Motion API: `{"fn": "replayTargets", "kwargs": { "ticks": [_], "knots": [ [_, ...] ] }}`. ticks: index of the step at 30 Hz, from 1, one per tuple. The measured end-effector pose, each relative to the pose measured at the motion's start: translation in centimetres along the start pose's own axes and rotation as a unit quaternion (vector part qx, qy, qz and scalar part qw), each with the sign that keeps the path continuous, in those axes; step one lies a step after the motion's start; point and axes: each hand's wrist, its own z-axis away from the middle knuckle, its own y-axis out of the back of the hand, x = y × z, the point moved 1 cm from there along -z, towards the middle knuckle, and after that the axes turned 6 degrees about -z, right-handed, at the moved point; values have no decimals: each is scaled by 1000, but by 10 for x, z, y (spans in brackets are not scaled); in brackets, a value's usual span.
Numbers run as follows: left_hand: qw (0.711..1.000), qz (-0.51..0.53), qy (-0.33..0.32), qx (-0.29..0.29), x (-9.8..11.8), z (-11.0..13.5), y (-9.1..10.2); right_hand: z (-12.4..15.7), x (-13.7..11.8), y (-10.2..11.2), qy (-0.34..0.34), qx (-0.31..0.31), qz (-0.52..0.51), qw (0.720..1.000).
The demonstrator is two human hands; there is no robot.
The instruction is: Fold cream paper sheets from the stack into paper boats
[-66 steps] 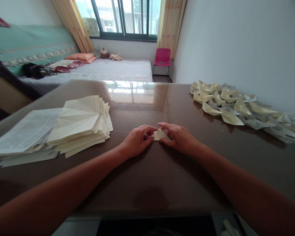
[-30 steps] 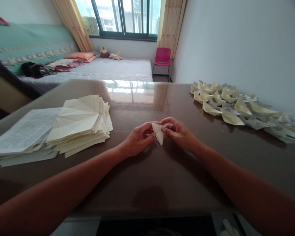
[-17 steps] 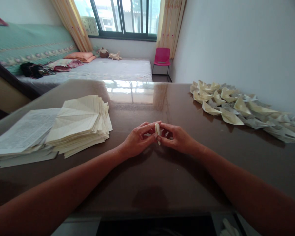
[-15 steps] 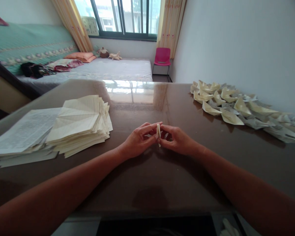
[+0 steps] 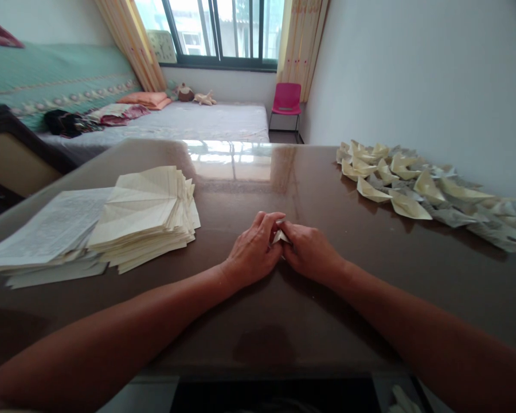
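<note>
A small folded piece of cream paper [image 5: 279, 236] sits between my two hands, mostly hidden by my fingers. My left hand [image 5: 254, 251] is curled over its left side and my right hand [image 5: 308, 251] covers its right side. Both hands rest on the glossy brown table [image 5: 258, 310] at its middle, fingers closed on the paper and touching each other.
A stack of creased cream sheets [image 5: 148, 213] lies on printed pages [image 5: 47, 229] at the left. Several folded paper boats [image 5: 413, 183] are heaped along the right wall. Beyond the table stand a bed [image 5: 176, 120], a pink chair [image 5: 286, 102] and a window.
The paper was pressed flat on the table, then lifted and turned edge-on between my fingertips. Now both hands have come down and closed together over it.
</note>
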Motion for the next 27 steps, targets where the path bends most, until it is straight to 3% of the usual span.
{"fn": "replayTargets", "kwargs": {
  "ticks": [5, 8, 16, 22, 27],
  "knots": [
    [1000, -7, -15, -3, -5, -4, -5, 0, -3, 1, -14, -32, 80, 996],
    [1000, -7, -24, -16, -7, -6, -5, -1, -6, 2, -9, -19, 92, 996],
    [999, -32, -10, -43, -8, -9, -3, -5, 5, -4, -23, -13, -20, 999],
    [998, -46, -17, -49, -8, -9, -5, -5, 8, -4, -40, -12, -5, 999],
    [998, -52, -22, -38, -9, -10, -5, -8, 7, -5, -40, 29, -10, 999]
  ]
}}
